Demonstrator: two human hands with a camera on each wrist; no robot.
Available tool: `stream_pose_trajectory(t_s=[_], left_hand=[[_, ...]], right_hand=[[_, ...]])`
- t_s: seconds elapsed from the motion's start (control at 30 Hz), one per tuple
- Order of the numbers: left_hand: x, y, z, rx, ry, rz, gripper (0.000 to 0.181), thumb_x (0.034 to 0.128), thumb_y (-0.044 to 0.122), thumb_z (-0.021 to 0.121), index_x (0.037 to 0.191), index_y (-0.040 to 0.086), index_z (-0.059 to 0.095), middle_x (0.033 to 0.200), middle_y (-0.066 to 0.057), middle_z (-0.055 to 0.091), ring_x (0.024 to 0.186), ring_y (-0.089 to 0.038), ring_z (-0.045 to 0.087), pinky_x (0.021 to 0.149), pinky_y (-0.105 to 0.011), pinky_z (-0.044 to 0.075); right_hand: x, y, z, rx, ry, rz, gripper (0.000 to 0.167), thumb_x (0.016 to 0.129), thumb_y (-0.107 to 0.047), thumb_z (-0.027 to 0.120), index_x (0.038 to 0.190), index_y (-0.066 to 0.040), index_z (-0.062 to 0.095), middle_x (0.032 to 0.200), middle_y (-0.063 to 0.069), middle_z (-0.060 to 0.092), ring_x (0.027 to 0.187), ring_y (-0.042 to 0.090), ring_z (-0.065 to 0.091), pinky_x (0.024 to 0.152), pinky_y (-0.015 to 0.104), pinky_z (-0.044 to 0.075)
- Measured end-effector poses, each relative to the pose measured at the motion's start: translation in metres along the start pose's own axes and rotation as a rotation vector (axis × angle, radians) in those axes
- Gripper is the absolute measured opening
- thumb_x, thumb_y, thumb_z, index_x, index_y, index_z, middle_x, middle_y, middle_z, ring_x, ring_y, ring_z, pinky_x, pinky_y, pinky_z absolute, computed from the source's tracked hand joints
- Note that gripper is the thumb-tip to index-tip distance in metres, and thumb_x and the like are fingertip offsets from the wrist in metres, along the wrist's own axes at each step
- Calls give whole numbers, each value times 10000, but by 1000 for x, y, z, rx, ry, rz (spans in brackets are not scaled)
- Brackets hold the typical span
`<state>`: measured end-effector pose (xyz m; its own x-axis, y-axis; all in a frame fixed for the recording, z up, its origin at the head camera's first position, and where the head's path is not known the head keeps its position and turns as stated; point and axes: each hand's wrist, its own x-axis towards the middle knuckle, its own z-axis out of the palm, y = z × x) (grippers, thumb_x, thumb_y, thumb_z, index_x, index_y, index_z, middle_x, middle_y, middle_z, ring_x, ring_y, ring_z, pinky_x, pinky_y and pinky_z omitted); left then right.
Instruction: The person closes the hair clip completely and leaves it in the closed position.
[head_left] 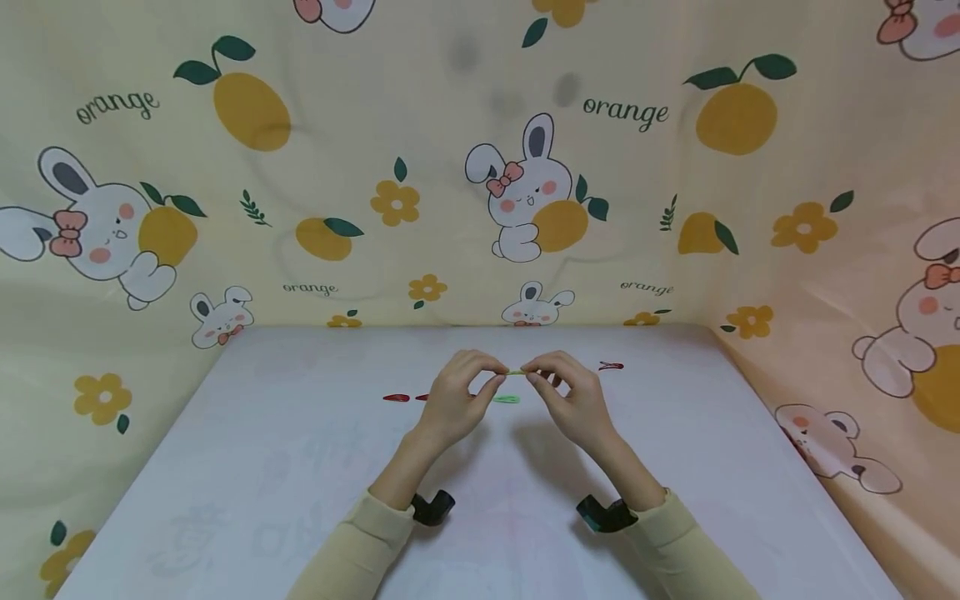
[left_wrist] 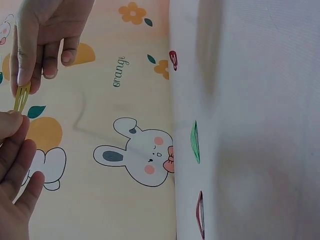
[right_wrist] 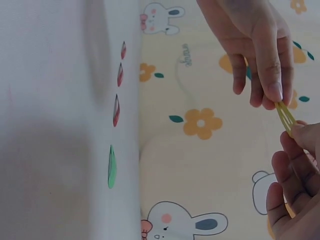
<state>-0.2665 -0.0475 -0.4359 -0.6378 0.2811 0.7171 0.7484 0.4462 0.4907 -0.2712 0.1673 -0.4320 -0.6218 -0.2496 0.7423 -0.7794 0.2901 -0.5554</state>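
Observation:
A yellow-green hair clip (head_left: 516,372) (left_wrist: 21,98) (right_wrist: 285,118) is held above the table between both hands. The left hand (head_left: 454,398) pinches one end between thumb and fingertips, and the right hand (head_left: 573,402) pinches the other end. Below the hands, a green clip (head_left: 507,399) (left_wrist: 195,142) (right_wrist: 112,167) lies on the table. To its left lie several red clips (head_left: 396,398) (right_wrist: 116,110) in a row, partly hidden by the left hand in the head view.
Another red clip (head_left: 611,366) (left_wrist: 173,60) lies on the white table (head_left: 300,500), to the right beyond the right hand. A patterned cloth (head_left: 450,100) hangs behind the table and at its sides.

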Motion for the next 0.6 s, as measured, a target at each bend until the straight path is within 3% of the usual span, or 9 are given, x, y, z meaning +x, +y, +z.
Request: stream_pose_trajectory(t_s=[0.6], left_hand=[[-3,-3,4,16,63,57,149,893,-42,766,973,74,718,959,-27,729,976,-215,653,868,-360,545]], right_hand=[[-3,-1,4,-5,-31,-21,224,906,105,727,1022,-85,753,962,29,739,816,158,630,695,223,485]])
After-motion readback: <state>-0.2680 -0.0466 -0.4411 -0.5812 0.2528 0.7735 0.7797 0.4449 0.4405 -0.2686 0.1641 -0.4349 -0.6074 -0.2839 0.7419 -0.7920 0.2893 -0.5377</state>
